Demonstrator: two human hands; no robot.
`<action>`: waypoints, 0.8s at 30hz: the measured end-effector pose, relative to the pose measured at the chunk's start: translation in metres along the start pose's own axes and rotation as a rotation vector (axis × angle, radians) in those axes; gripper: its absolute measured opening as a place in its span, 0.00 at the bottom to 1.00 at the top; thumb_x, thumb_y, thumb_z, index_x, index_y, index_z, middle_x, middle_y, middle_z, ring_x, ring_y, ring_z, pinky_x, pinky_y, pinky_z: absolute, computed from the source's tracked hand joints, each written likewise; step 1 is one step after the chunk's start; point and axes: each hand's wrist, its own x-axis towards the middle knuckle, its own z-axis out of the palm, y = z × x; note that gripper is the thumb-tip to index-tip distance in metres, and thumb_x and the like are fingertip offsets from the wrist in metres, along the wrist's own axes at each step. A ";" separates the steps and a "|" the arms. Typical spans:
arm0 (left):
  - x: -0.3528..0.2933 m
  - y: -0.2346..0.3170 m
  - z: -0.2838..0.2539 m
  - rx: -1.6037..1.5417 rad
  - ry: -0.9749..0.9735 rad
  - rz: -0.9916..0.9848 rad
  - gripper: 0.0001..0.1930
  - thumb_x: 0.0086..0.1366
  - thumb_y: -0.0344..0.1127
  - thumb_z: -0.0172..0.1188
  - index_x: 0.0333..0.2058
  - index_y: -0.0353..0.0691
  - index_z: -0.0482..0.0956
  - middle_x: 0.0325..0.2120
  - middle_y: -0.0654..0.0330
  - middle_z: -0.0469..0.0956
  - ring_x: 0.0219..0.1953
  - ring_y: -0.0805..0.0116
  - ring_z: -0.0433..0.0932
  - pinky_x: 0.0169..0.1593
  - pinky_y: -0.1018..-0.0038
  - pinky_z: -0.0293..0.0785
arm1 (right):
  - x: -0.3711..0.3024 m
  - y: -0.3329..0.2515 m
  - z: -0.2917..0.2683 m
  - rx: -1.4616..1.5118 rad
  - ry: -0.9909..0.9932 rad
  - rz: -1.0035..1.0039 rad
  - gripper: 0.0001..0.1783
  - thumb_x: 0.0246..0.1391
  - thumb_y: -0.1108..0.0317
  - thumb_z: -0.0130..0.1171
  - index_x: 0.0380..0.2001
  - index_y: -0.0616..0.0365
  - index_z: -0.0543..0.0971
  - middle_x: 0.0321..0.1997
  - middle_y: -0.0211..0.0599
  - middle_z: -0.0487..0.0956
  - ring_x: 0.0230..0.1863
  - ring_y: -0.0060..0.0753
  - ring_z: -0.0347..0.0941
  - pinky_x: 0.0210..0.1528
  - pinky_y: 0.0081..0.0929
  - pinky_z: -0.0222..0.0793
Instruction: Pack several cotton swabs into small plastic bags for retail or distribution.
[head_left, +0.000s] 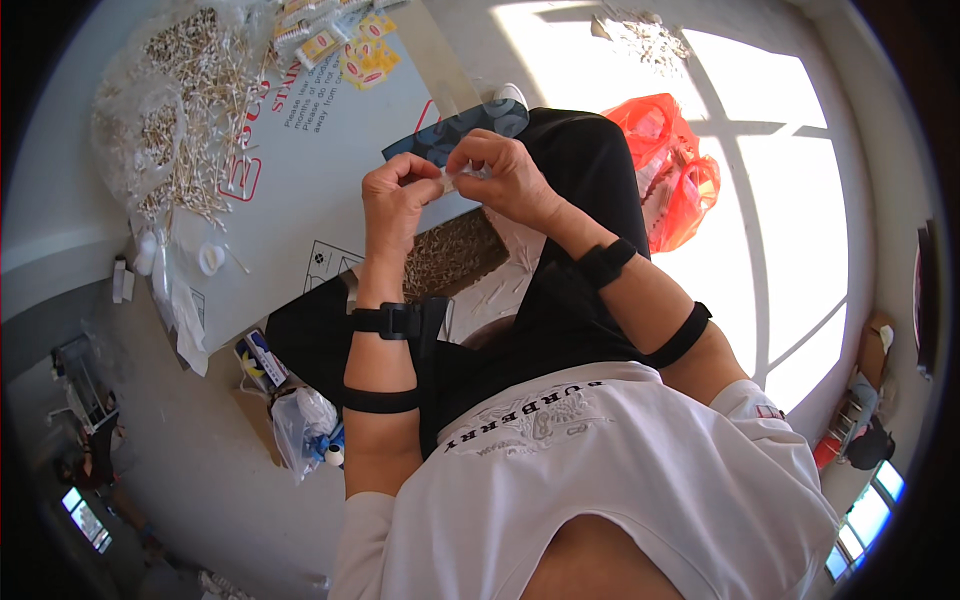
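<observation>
My left hand (pixel 398 195) and my right hand (pixel 505 178) meet over the near edge of the table, thumbs and fingertips pinched. Between them is a small, see-through plastic packet (pixel 449 183), mostly covered by the fingers. What it contains, if anything, cannot be made out. Below my hands, a shallow brown box (pixel 480 250) holds a heap of cotton swabs. Just beyond my fingers lies a dark, glossy strip with round shapes (pixel 430 142). Black straps circle both my forearms.
On the grey printed board (pixel 330 170) serving as a tabletop, a large clear bag of cotton swabs (pixel 180 110) lies left. Yellow-and-white cards (pixel 370 60) and filled packs (pixel 310 40) sit at the far side. A red plastic bag (pixel 665 165) stands on the sunlit floor at right.
</observation>
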 end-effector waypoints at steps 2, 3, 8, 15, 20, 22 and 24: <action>0.001 -0.001 -0.002 -0.004 0.015 0.010 0.05 0.47 0.23 0.64 0.25 0.33 0.79 0.20 0.67 0.76 0.27 0.81 0.71 0.32 0.81 0.67 | 0.001 -0.001 0.001 -0.024 0.021 -0.018 0.07 0.43 0.75 0.62 0.30 0.60 0.79 0.30 0.30 0.71 0.29 0.23 0.67 0.33 0.21 0.64; 0.002 -0.001 -0.002 0.064 0.025 0.047 0.05 0.47 0.23 0.64 0.25 0.33 0.79 0.20 0.67 0.76 0.26 0.81 0.70 0.32 0.81 0.67 | 0.002 -0.001 0.002 -0.023 0.020 -0.019 0.07 0.43 0.75 0.62 0.30 0.60 0.79 0.30 0.30 0.71 0.29 0.23 0.67 0.33 0.21 0.64; -0.001 -0.003 -0.003 0.121 0.047 0.130 0.04 0.48 0.24 0.63 0.25 0.33 0.79 0.21 0.67 0.76 0.26 0.81 0.69 0.32 0.80 0.67 | 0.002 -0.004 0.003 0.045 -0.007 0.019 0.07 0.42 0.75 0.62 0.30 0.61 0.78 0.29 0.30 0.71 0.28 0.20 0.66 0.30 0.19 0.63; 0.001 0.001 0.001 0.194 0.059 0.151 0.04 0.48 0.23 0.62 0.26 0.32 0.79 0.21 0.65 0.76 0.27 0.79 0.71 0.33 0.80 0.68 | 0.004 -0.003 0.008 -0.056 0.019 -0.018 0.08 0.42 0.77 0.60 0.31 0.62 0.78 0.32 0.31 0.73 0.30 0.21 0.68 0.30 0.21 0.66; -0.002 0.003 -0.009 0.301 -0.024 0.229 0.09 0.47 0.22 0.63 0.30 0.32 0.79 0.26 0.62 0.77 0.28 0.75 0.74 0.34 0.78 0.70 | 0.000 -0.003 -0.003 -0.011 -0.050 -0.012 0.11 0.41 0.80 0.61 0.33 0.63 0.78 0.37 0.34 0.75 0.34 0.27 0.74 0.36 0.23 0.71; -0.007 0.003 -0.005 0.338 -0.077 0.323 0.11 0.48 0.22 0.65 0.33 0.33 0.79 0.30 0.59 0.77 0.31 0.68 0.76 0.34 0.74 0.73 | -0.002 -0.001 -0.005 -0.028 -0.044 -0.068 0.12 0.41 0.79 0.61 0.33 0.63 0.78 0.38 0.36 0.76 0.36 0.31 0.74 0.38 0.26 0.72; -0.010 0.008 0.000 0.449 -0.059 0.407 0.11 0.48 0.22 0.66 0.33 0.34 0.79 0.30 0.59 0.77 0.33 0.64 0.76 0.34 0.72 0.73 | -0.003 0.000 -0.006 -0.044 -0.040 -0.123 0.12 0.40 0.79 0.62 0.33 0.63 0.78 0.40 0.37 0.76 0.38 0.35 0.75 0.40 0.28 0.73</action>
